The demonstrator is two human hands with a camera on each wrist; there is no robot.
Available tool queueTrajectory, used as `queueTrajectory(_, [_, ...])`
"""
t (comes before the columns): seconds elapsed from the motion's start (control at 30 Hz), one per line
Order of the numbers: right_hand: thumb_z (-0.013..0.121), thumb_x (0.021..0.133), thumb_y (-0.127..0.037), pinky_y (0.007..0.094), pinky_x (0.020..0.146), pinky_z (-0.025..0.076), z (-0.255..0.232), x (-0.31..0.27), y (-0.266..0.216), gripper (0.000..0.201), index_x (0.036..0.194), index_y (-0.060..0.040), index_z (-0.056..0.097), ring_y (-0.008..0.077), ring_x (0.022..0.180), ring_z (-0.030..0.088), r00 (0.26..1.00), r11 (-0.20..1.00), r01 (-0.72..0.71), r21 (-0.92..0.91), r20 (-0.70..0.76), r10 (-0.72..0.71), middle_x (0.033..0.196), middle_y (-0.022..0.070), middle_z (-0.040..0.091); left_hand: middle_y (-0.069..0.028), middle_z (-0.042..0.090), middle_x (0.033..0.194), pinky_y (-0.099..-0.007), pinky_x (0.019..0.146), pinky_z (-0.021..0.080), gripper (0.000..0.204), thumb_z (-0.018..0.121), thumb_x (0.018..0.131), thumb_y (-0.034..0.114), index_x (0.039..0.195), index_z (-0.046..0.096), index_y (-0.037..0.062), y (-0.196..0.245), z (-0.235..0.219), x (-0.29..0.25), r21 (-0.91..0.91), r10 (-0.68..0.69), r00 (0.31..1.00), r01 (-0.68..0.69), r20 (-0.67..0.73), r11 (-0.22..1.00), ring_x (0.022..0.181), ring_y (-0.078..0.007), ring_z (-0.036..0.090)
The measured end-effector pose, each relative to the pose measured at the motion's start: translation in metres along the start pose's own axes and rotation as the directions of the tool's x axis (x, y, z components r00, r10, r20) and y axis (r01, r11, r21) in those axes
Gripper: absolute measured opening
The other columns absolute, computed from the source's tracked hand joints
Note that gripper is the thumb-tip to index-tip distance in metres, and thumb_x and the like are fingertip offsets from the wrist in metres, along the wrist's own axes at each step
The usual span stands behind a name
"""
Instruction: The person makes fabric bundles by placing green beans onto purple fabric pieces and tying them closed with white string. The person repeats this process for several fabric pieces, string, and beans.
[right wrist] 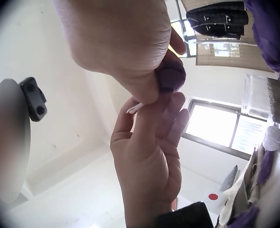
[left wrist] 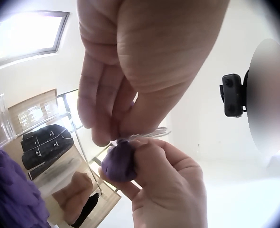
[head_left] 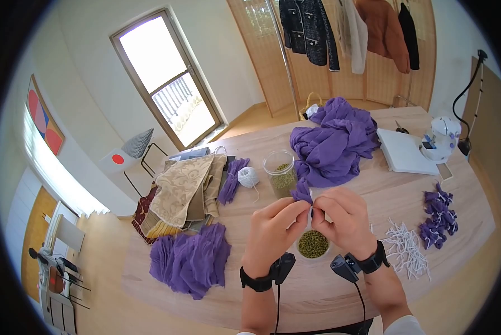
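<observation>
Nearest, the left hand [head_left: 274, 228] and right hand [head_left: 346, 219] meet at a small purple bundle [left wrist: 118, 164]. The right hand's grip is closed round the bundle, thumb to one side and fingers to the other; the left hand's grip pinches white string [left wrist: 154, 133] at the bundle's gathered neck. The purple cloth sits right at the fingertips, and a tuft shows above them in the head view. How the string runs round the neck is hidden by the fingers, as is anything inside the bundle.

Just below the hands on the bench [head_left: 250, 304] stands a small clear bowl [head_left: 313, 258] of green beans [head_left: 313, 244], its far side partly covered by the hands. Left of it lie loose purple pieces [head_left: 192, 259]; right of it, a tangle of cut white strings [head_left: 405, 249] and a cluster of purple scrunched cloth [head_left: 438, 215], its parts hard to tell apart.

Beyond the hands, a clear open jar [head_left: 270, 163] holds more green beans, its lower part cut off by the left hand. A ball of white yarn [head_left: 248, 177] rests near it. Farther back lie a heap of purple fabric [head_left: 334, 142] and a white sewing machine [head_left: 443, 137].
</observation>
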State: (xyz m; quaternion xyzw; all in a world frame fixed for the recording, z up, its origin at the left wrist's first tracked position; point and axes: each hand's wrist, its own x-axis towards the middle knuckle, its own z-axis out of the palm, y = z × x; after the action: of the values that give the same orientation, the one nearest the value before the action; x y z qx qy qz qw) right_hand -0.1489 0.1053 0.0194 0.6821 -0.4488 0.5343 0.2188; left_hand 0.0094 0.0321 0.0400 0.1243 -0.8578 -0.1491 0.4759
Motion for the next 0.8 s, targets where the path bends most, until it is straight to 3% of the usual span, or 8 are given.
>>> queueTrajectory(0.17, [0.074, 0.066, 0.003, 0.0372, 0.064, 0.051, 0.0012, -0.0008, -0.001, 0.027, 0.09, 0.0006, 0.061, 0.0292, 0.073, 0.062, 1.0, 0.999, 0.023, -0.045, 0.001, -0.023, 0.083, 0.0108, 0.061, -0.0103, 0.069, 0.091, -0.0332, 0.063, 0.055, 0.019, 0.074, 0.078, 0.001, 0.096, 0.07, 0.003, -0.0028, 0.0036, -0.0008, 0.028, 0.069, 0.997, -0.068, -0.027, 0.997, 0.071, -0.0282, 0.068])
queueTrajectory(0.27, [0.073, 0.066, 0.005, 0.0369, 0.062, 0.051, 0.0026, -0.0007, -0.0019, 0.027, 0.09, 0.0004, 0.061, 0.0291, 0.073, 0.062, 1.0, 1.0, 0.007, -0.026, -0.021, -0.007, 0.083, 0.0107, 0.061, -0.0111, 0.07, 0.094, -0.0334, 0.066, 0.056, 0.02, 0.074, 0.078, 0.0, 0.097, 0.07, 0.0028, 0.0012, 0.0033, -0.0003, 0.023, 0.04, 0.999, -0.039, -0.019, 0.999, 0.076, -0.0291, 0.069])
queueTrajectory(0.47, [0.072, 0.068, 0.008, 0.0352, 0.06, 0.051, 0.0045, -0.0023, -0.0006, 0.027, 0.091, -0.0009, 0.061, 0.0283, 0.07, 0.062, 0.996, 0.994, -0.083, 0.065, -0.04, 0.085, 0.081, 0.0101, 0.062, -0.0101, 0.07, 0.088, -0.0292, 0.064, 0.054, 0.018, 0.075, 0.076, -0.004, 0.093, 0.073, 0.0007, 0.0029, 0.0052, 0.003, -0.067, -0.045, 0.997, 0.041, -0.059, 0.997, 0.073, -0.022, 0.069])
queueTrajectory(0.57, [0.072, 0.068, 0.008, 0.0349, 0.06, 0.051, 0.0058, -0.0028, 0.0005, 0.027, 0.091, -0.0013, 0.061, 0.0282, 0.07, 0.062, 0.996, 0.994, -0.086, 0.069, -0.031, 0.089, 0.081, 0.0102, 0.063, -0.0102, 0.068, 0.087, -0.0297, 0.063, 0.053, 0.018, 0.074, 0.077, -0.005, 0.094, 0.071, -0.0006, 0.0019, 0.0037, 0.0015, -0.032, -0.018, 0.999, 0.017, -0.042, 0.999, 0.073, -0.0208, 0.067])
queueTrajectory(0.8, [0.072, 0.067, 0.008, 0.0352, 0.061, 0.051, 0.0059, -0.0021, 0.0009, 0.028, 0.091, -0.0012, 0.061, 0.0281, 0.07, 0.062, 0.995, 0.994, -0.084, 0.064, -0.041, 0.087, 0.081, 0.0099, 0.063, -0.0115, 0.069, 0.086, -0.0303, 0.063, 0.054, 0.017, 0.073, 0.078, -0.003, 0.094, 0.067, -0.0007, 0.0056, 0.003, 0.0011, -0.046, -0.059, 0.998, 0.058, -0.015, 0.997, 0.072, -0.0227, 0.068])
